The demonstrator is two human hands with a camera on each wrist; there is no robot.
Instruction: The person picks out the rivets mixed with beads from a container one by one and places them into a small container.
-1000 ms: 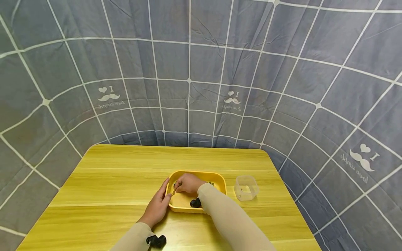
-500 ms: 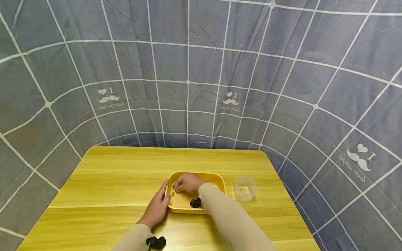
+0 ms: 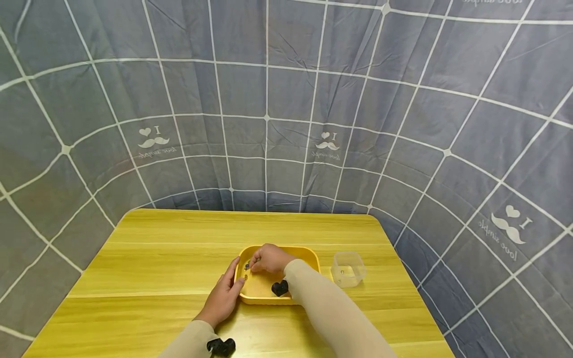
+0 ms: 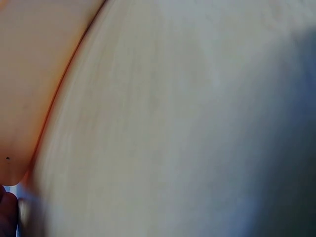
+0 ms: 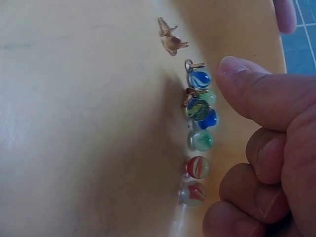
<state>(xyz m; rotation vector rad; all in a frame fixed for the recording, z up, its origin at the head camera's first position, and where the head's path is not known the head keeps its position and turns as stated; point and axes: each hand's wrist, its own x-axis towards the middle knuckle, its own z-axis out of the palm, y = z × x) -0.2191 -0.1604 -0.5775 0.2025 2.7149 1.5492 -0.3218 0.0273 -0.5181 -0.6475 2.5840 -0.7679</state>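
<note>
My left hand (image 3: 223,299) grips the left side of the yellow tray (image 3: 268,300), its thumb over the rim. Inside the tray, my right hand (image 3: 270,259) is low over the left part. Its thumb and index finger come together in the right wrist view, where the hand (image 5: 276,148) has its other fingers curled and nothing visible held. Beside the thumb lies a row of several glass marbles (image 5: 198,168), blue, green and red. Brass split pins (image 5: 173,43) lie above the row, and more metal pieces are among the upper marbles.
To the right of the tray stands a clear plastic box (image 3: 348,269) with something small inside. The wooden table (image 3: 156,263) ends at a grey checked curtain (image 3: 241,139). In the left wrist view, the tray's outer wall (image 4: 39,74) fills the upper left.
My right hand has shifted slightly away from me within the tray, and a blue marble shows more clearly beside its fingertips. The left hand keeps its grip on the tray.
</note>
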